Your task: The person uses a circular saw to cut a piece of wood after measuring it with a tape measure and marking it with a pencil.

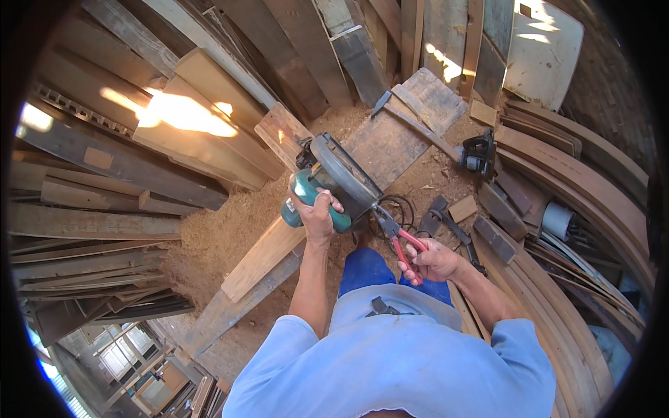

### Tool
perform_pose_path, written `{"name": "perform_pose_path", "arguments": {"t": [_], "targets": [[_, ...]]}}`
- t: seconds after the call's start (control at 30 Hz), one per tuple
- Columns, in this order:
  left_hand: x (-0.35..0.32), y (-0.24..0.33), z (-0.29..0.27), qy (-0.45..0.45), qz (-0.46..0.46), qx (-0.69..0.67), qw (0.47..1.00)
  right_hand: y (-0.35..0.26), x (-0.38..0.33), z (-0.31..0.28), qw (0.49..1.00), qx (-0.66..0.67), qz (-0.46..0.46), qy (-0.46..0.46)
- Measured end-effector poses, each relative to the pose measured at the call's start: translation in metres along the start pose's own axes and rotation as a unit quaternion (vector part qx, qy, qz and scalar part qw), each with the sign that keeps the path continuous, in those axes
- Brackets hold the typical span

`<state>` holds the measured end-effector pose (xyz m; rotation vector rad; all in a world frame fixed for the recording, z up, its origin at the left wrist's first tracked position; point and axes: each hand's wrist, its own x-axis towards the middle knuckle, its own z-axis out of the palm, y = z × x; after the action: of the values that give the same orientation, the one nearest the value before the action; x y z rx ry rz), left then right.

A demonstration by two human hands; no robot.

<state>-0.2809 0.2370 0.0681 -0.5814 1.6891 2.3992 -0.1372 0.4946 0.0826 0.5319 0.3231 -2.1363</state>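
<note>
My left hand (317, 217) is wrapped round the teal handle of a circular saw (337, 167), which is tilted up in front of my legs. Red-handled pliers (405, 245) are gripped in my right hand (435, 261). Their jaws point up and to the left, close against the lower end of the saw's grey guard; I cannot tell whether they bite on anything. Behind the saw, a hammer (418, 129) with a long wooden handle lies across a worn board (387, 148). A pale plank (265, 258) slants down to the left below the saw.
Sawdust (209, 240) covers the ground. A black power tool (478, 155) sits at the right, and a dark cable (398, 209) coils beside the saw. Dark clamp-like tools (446, 219) lie near my right hand. Stacked boards (90, 223) and curved planks (578, 174) surround me.
</note>
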Motion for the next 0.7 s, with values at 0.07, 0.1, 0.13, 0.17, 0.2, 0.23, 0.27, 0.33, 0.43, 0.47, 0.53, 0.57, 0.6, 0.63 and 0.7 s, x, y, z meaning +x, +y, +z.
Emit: {"name": "perform_pose_path", "arguments": {"t": [0.07,0.1,0.13,0.17,0.2,0.23,0.27,0.33,0.43,0.47,0.53,0.57,0.6,0.63,0.7], "targets": [[0.000,-0.001,0.001,-0.002,-0.003,-0.004,1.000,0.000,0.000,-0.001,1.000,0.002,0.000,-0.001],[0.001,-0.002,0.000,-0.003,-0.001,0.001,1.000,0.001,0.000,-0.003,1.000,0.001,-0.002,-0.003],[0.002,-0.004,-0.002,-0.004,0.001,0.005,1.000,0.001,-0.001,-0.004,1.000,0.001,-0.004,-0.004],[0.003,-0.004,-0.003,-0.004,0.004,0.010,1.000,0.000,-0.001,-0.001,1.000,-0.017,-0.001,0.015],[0.003,-0.005,-0.004,-0.003,0.003,0.010,1.000,-0.001,-0.002,0.004,0.999,-0.034,0.000,0.034],[0.003,-0.006,-0.004,-0.002,0.001,0.010,1.000,-0.003,-0.005,0.008,0.997,-0.052,0.002,0.054],[0.003,-0.005,-0.004,-0.002,0.000,0.011,1.000,-0.009,-0.009,0.012,0.994,-0.094,-0.006,0.053],[0.003,-0.003,-0.001,0.006,-0.003,0.011,1.000,-0.030,-0.020,0.015,0.982,-0.180,-0.025,0.051],[0.003,-0.001,-0.003,0.017,0.003,0.016,1.000,-0.058,-0.036,0.011,0.926,-0.349,-0.048,0.136],[0.002,-0.002,-0.003,0.019,0.003,0.018,1.000,-0.066,-0.031,0.007,0.881,-0.438,-0.076,0.164],[0.002,-0.002,-0.004,0.015,0.007,0.016,1.000,-0.084,-0.012,-0.012,0.761,-0.598,-0.126,0.219],[0.003,-0.003,-0.004,0.013,0.009,0.015,1.000,-0.088,0.004,-0.024,0.671,-0.663,-0.192,0.271],[0.002,-0.002,-0.003,0.010,0.004,0.011,1.000,-0.091,0.026,-0.038,0.569,-0.715,-0.255,0.318],[0.002,0.000,-0.001,0.007,0.000,0.007,1.000,-0.094,0.051,-0.058,0.526,-0.718,-0.300,0.344],[0.001,0.002,0.001,0.004,-0.013,0.003,1.000,-0.100,0.093,-0.089,0.445,-0.722,-0.357,0.391]]}}
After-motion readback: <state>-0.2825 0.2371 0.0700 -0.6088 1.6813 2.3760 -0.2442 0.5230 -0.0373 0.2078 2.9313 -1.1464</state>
